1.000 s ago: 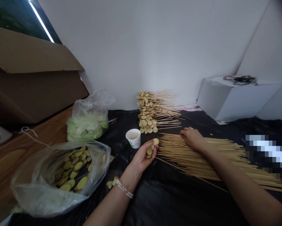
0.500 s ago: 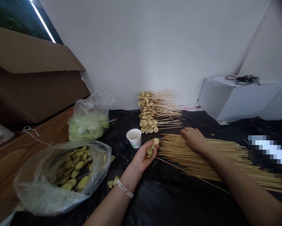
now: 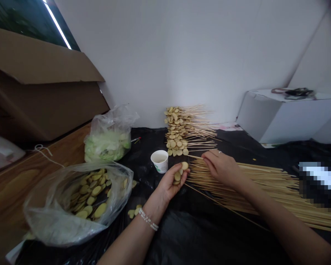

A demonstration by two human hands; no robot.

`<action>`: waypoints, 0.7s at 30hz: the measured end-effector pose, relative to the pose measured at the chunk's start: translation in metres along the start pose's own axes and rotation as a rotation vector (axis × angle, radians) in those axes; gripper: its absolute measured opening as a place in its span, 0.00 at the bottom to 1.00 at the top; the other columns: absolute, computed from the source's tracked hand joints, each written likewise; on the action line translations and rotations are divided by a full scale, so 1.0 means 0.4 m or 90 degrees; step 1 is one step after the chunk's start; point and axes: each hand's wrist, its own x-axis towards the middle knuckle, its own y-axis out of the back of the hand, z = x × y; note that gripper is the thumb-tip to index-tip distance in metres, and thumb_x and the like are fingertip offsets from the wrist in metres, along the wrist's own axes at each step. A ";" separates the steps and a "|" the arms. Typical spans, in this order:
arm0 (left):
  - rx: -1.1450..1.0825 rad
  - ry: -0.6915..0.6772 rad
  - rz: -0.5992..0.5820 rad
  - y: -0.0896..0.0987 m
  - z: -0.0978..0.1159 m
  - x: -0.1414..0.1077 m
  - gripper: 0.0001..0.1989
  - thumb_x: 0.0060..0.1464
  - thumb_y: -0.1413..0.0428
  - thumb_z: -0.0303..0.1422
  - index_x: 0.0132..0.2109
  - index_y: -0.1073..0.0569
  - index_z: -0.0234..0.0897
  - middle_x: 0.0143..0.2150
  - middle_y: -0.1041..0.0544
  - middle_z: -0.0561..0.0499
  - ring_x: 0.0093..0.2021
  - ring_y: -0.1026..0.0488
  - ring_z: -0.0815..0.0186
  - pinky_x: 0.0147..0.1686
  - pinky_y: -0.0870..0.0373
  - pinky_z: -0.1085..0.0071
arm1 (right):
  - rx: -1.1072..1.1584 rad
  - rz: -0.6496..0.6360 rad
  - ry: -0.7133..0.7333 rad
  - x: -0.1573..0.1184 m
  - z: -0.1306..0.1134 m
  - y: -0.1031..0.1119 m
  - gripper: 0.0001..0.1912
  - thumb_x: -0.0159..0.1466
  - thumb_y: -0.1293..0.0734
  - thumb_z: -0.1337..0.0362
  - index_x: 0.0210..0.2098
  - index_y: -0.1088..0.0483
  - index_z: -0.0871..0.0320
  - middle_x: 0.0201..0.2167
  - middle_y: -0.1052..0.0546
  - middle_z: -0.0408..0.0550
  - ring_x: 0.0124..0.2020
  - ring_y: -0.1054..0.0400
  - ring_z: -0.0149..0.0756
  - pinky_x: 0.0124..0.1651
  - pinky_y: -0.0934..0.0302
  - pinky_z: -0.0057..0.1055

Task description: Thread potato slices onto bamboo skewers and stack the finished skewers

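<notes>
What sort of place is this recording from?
Probably a makeshift food-prep room, perhaps for a skewer stall: a black plastic sheet covers the work surface, with an open plastic bag of potato slices, loose bamboo skewers, and a stack of loaded skewers.

Legible text: none. One white paper cup point(image 3: 159, 162), small green print on its side, too small to read; no label, brand or number readable

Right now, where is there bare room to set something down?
Black plastic sheet lies bare between the left forearm and right forearm, in front of the loose skewers. Crowded: around the paper cup, the skewered slices and the plastic bag of potato slices.
</notes>
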 end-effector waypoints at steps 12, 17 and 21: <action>-0.024 -0.002 0.011 -0.005 0.005 -0.002 0.06 0.52 0.43 0.24 0.39 0.29 0.33 0.30 0.24 0.49 0.28 0.24 0.70 0.23 0.28 0.81 | -0.075 -0.032 -0.012 -0.004 -0.051 0.016 0.25 0.66 0.46 0.45 0.50 0.35 0.56 0.31 0.24 0.51 0.32 0.31 0.39 0.28 0.55 0.29; -0.022 -0.009 0.001 -0.003 0.007 -0.002 0.07 0.51 0.42 0.24 0.39 0.28 0.33 0.31 0.24 0.49 0.27 0.25 0.70 0.23 0.29 0.81 | -0.066 -0.057 0.021 -0.002 -0.064 0.017 0.17 0.69 0.49 0.54 0.40 0.34 0.55 0.29 0.24 0.48 0.30 0.33 0.36 0.29 0.54 0.29; -0.022 -0.010 -0.010 0.002 0.007 0.001 0.09 0.49 0.40 0.24 0.39 0.28 0.35 0.32 0.24 0.50 0.29 0.24 0.70 0.22 0.30 0.82 | -0.068 -0.067 0.033 -0.004 -0.056 0.005 0.11 0.67 0.46 0.66 0.38 0.32 0.56 0.31 0.25 0.48 0.31 0.34 0.35 0.30 0.51 0.29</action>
